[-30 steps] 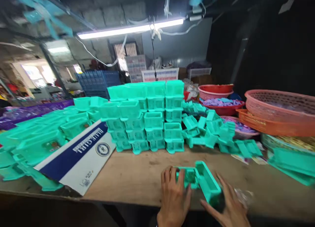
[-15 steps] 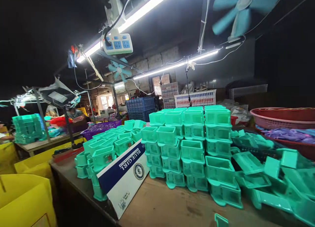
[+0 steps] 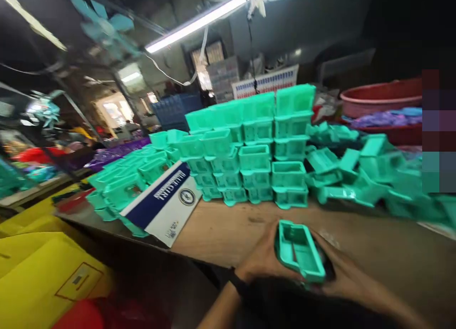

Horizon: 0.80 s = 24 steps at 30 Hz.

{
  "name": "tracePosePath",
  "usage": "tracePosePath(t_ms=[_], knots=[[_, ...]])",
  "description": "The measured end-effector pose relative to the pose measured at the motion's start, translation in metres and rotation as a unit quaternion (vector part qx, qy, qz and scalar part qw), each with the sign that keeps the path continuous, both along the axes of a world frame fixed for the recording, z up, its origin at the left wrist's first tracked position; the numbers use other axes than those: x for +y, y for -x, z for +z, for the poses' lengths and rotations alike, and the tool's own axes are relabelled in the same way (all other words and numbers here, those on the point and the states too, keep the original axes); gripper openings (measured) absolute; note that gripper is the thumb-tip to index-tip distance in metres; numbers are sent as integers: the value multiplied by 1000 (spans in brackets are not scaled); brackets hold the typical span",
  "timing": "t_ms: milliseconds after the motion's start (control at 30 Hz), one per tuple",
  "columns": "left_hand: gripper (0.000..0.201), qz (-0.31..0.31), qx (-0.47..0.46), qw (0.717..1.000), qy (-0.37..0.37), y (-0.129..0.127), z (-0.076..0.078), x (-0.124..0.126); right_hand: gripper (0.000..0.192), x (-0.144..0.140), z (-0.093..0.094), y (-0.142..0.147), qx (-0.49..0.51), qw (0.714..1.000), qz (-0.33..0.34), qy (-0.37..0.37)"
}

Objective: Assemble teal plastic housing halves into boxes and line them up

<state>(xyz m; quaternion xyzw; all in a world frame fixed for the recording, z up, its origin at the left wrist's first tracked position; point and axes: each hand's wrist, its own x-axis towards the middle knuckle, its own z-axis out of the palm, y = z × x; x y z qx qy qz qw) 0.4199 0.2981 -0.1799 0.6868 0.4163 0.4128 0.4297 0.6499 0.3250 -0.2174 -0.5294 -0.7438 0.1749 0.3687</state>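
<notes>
A small green plastic box (image 3: 302, 250), its open top facing up, sits between my two hands just above the near edge of the table. My left hand (image 3: 262, 255) wraps its left side, with a dark band on the wrist. My right hand (image 3: 344, 269) grips the other side, its fingers partly hidden and blurred. Beyond them, stacked green boxes (image 3: 256, 172) stand in rows several layers high. Loose green plastic pieces (image 3: 352, 177) lie heaped to the right of the stacks.
A white and blue cardboard panel (image 3: 164, 200) leans beside the stacks, with more green boxes (image 3: 124, 188) behind it. Yellow bags (image 3: 46, 272) stand at the lower left. A pink-red basin (image 3: 384, 98) is at the back right. The brown tabletop (image 3: 221, 234) spans the foreground.
The view has swung down and to the right. Both my hands have come into view, holding a green box near the table's front.
</notes>
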Motion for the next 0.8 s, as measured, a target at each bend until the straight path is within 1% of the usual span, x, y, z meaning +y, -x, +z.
tracePosePath(t_ms=[67, 100, 133, 200, 333, 433, 533, 800], knots=[[122, -10, 11, 1000, 10, 4, -3, -6, 105, -20, 7, -12, -10, 990, 116, 83], [123, -14, 15, 1000, 19, 7, -6, -9, 109, -25, 12, -13, -8, 981, 153, 117], [125, -17, 19, 999, 29, 10, -8, -12, 110, -27, 17, -12, -4, 976, 166, 141], [127, -14, 29, 999, 44, 13, -12, -17, 112, -26, 24, -8, 7, 973, 166, 160], [131, 10, 49, 998, 48, 12, -17, -22, 110, -24, 25, -1, 25, 971, 185, 148], [130, 22, 31, 998, 44, 10, -20, -22, 116, -23, 20, 2, 44, 967, 209, 140], [128, 26, 27, 999, 39, 8, -19, -22, 124, -21, 14, 3, 57, 963, 227, 135], [123, 38, 38, 998, 34, 6, -13, -23, 128, -17, 7, 1, 60, 961, 255, 93]])
